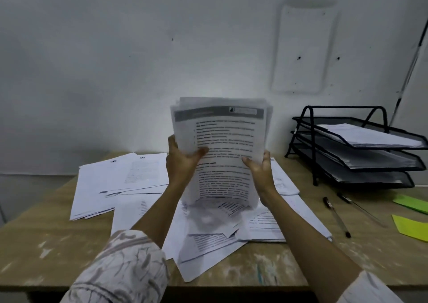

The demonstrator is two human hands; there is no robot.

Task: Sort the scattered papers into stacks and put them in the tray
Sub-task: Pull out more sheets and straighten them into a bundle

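Note:
A thick stack of printed papers [222, 140] stands upright on its lower edge over the middle of the desk. My left hand [183, 161] grips its left edge and my right hand [259, 168] grips its right edge. Loose scattered papers [208, 240] lie under and in front of the stack, and more sheets [111, 182] spread out to the left. A black three-tier mesh tray [310, 126] stands at the back right, with papers [370, 135] on its top tier and more on the lower tiers.
The wooden desk [46, 244] ends at a white wall behind. Two pens [338, 217] lie right of the papers, in front of the tray. Green and yellow paper notes [412, 226] sit at the far right edge.

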